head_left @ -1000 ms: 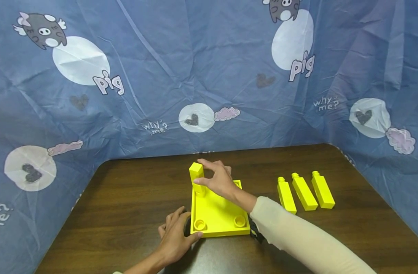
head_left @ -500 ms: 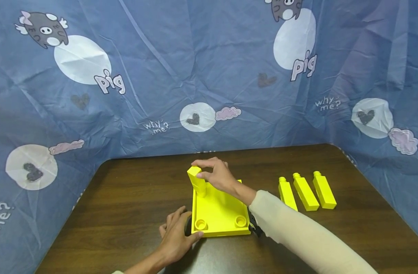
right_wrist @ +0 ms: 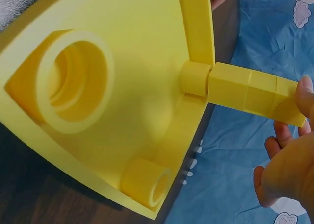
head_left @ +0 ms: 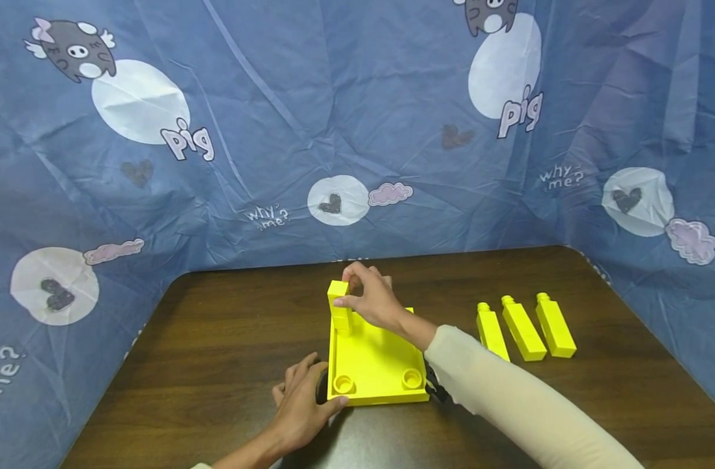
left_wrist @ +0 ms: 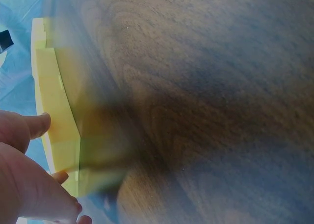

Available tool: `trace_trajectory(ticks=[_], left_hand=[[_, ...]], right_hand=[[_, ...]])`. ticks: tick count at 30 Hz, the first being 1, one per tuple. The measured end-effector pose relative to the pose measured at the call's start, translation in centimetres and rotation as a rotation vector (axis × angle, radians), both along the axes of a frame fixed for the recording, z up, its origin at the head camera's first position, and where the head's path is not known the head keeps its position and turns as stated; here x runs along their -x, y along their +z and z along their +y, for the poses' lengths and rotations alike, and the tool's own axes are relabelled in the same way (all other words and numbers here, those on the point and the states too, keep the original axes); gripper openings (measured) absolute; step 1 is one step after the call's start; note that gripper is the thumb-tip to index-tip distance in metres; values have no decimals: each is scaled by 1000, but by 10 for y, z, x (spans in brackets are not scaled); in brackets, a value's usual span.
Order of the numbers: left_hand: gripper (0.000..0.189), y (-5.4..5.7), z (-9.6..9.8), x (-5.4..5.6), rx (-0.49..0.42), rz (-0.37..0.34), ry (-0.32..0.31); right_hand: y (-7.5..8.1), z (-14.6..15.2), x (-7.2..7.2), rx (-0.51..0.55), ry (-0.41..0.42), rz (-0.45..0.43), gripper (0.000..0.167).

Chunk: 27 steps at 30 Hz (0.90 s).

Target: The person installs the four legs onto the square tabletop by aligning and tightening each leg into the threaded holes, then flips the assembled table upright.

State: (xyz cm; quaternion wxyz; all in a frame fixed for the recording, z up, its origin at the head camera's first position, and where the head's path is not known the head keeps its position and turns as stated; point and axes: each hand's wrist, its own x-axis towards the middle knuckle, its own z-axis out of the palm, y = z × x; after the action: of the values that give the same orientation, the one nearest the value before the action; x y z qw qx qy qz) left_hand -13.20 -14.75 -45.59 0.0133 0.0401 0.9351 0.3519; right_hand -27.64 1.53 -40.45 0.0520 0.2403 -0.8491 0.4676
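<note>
The tray (head_left: 378,355) sits on the tabletop (head_left: 228,339). One post (head_left: 338,315) stands at its far left corner. Three other posts (head_left: 523,331) lie to its right. A cloth (head_left: 357,117) hangs behind everything.

And we've got soft, even light here, pale glare on the tabletop (head_left: 387,433), milky haze smearing the left wrist view!

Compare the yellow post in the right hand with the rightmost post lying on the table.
The held post stands roughly upright on the tray's far-left corner socket; the rightmost post lies on the table.
The right hand grips the held post; no hand touches the rightmost post.
The rightmost post's narrow neck shows; no neck shows on the held post where it meets the socket.
Both are yellow and square-sided.
</note>
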Motion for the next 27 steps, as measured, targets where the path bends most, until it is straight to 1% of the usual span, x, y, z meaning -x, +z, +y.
trace_trajectory(ticks=[3, 6, 11, 13, 16, 20, 23, 27], left_hand=[[60, 0, 0, 0, 5, -6, 0], [61, 1, 0, 0, 7, -8, -1], [61, 1, 0, 0, 3, -5, -6], [60, 1, 0, 0, 1, -4, -7], [60, 1, 0, 0, 1, -1, -6], [60, 0, 0, 0, 3, 5, -5], [60, -1, 0, 0, 3, 9, -4], [60, -1, -1, 0, 3, 10, -3]], right_hand=[[-2, 0, -1, 0, -7, 0, 34], [-1, 1, 0, 7, 8, 3, 37], [2, 5, 3, -5, 95, -10, 52], [3, 7, 4, -31, 125, -28, 50], [4, 8, 5, -66, 138, -51, 44], [5, 6, 5, -69, 116, -28, 40], [4, 2, 4, -61, 61, -12, 37], [1, -1, 4, -52, -8, -28, 38]])
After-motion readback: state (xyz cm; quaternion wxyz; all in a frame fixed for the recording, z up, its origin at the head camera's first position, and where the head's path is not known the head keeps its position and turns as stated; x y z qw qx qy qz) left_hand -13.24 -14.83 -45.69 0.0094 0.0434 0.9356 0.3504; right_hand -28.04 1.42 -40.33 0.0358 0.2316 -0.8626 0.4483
